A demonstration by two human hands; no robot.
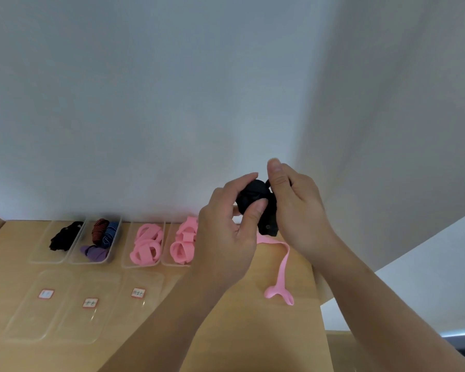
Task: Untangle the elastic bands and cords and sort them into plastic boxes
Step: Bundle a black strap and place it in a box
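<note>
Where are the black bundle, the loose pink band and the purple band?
black bundle (251, 194): head view, its rounded upper part.
loose pink band (283, 267): head view, its straight middle stretch.
purple band (96, 253): head view, its middle.

Three small red-bordered labels (90, 302) sat on the clear lids (32, 318) lying just in front of the plastic boxes (141, 265). Their handwritten marks were too blurred to read.

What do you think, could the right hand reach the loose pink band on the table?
Probably not yet: the right hand grips the black bundle; the pink band lies mostly uncovered nearby.
</note>
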